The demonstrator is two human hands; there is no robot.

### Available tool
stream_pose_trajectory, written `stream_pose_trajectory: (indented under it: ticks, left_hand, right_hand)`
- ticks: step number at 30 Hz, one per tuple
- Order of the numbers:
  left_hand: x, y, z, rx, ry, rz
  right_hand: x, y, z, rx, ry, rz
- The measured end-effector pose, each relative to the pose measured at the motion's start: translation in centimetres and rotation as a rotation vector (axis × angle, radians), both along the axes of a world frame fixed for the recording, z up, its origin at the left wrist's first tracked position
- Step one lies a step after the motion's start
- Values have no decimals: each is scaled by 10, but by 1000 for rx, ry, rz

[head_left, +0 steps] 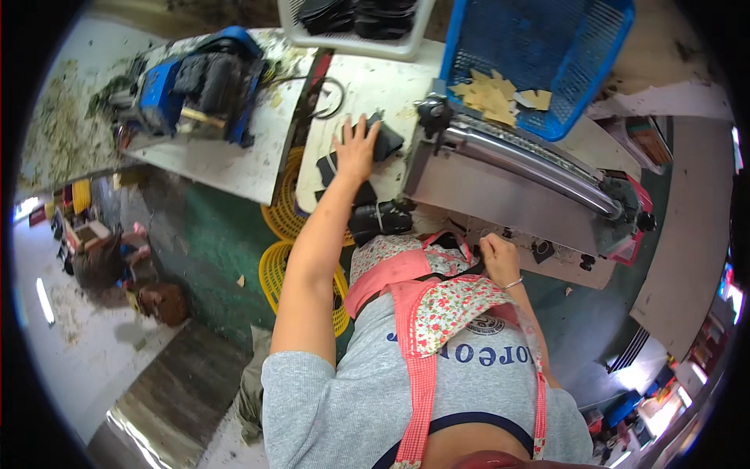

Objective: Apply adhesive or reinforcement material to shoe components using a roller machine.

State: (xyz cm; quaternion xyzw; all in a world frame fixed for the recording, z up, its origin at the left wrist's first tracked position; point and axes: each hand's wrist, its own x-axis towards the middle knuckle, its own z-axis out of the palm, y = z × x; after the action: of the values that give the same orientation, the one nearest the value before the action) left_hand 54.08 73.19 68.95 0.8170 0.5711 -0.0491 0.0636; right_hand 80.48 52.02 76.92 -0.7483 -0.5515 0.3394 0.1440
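My left hand (357, 152) reaches out over the white worktable (375, 86). Its fingers are spread and lie on dark flat pieces (386, 143), a loose heap that shows on both sides of the hand. Nearer my body rests a black bundle (380, 219) with a light band around it. My right hand (500, 259) is closed in front of my waist, beside the flowered apron (461, 303). A dark strip runs up to its fingers, but what it grips is hidden.
A machine with a long metal roller (531, 168) stands at the right. Behind it a blue basket (547, 70) holds tan scraps (491, 95). A white crate (351, 43) contains black pieces. Left is a blue motor unit (191, 86); yellow baskets (273, 273) sit below.
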Motion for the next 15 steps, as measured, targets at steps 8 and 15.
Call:
stream_pose_trajectory:
  ticks: [8,15]
  left_hand:
    - [3,20,-24,-68,46,-113]
    - [-51,11,24,59,-454,154]
  right_hand:
    - [26,9,28,218,68,-152]
    - [50,159,81,335,161,-127]
